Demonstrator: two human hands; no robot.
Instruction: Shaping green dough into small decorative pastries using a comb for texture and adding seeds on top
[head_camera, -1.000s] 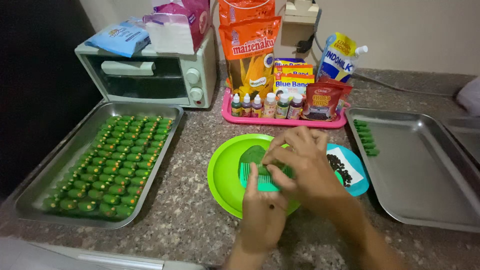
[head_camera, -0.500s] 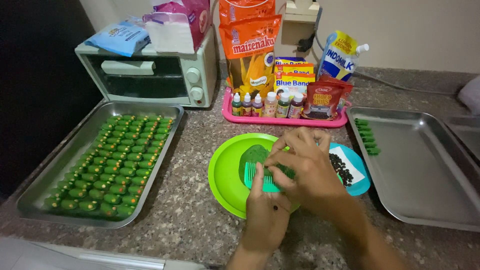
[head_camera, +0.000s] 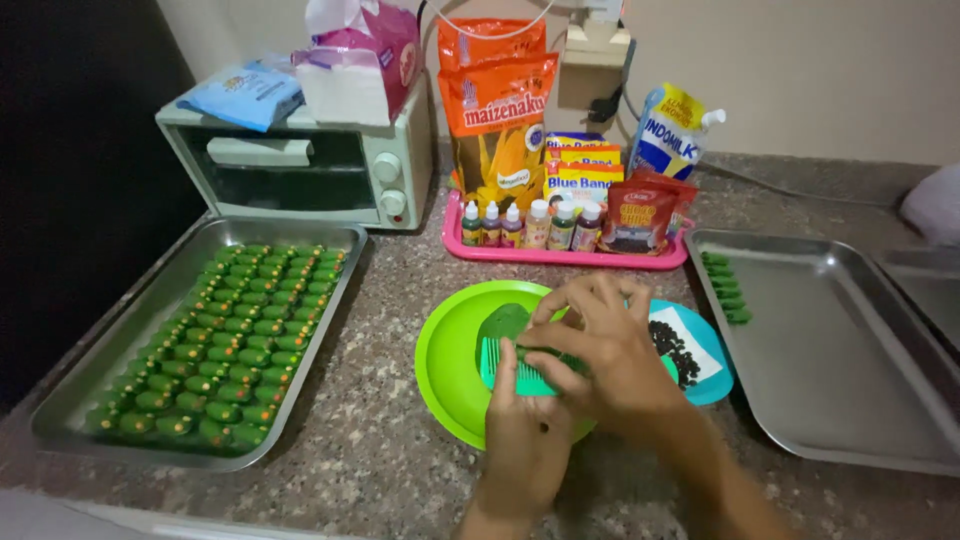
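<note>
Granite-patterned countertop (head_camera: 380, 460) carries everything, with a small pale-green toaster oven (head_camera: 300, 165) at its back left corner, a tissue pack and a blue pouch lying on top of it. Along the left edge sits a steel baking tray (head_camera: 70, 410) filled with neat rows of small green dough pieces (head_camera: 225, 340). A second steel tray (head_camera: 850, 380) lies at the right edge, holding only a short row of the same green pieces (head_camera: 725, 290) at its back left corner. Against the back wall a pink tray (head_camera: 560, 257) holds small colouring bottles and packets, with an orange bag standing behind it. Near the front middle is a lime-green plate (head_camera: 445, 370), and just beside it on the right a blue dish (head_camera: 715, 375) of dark chips. Over the plate, the left hand (head_camera: 525, 440) holds a teal comb (head_camera: 510, 375) from below, its fingers curled around it. The right hand (head_camera: 610, 355) is bent over the comb's teeth, fingertips pressing green dough (head_camera: 505, 322) against them.
</note>
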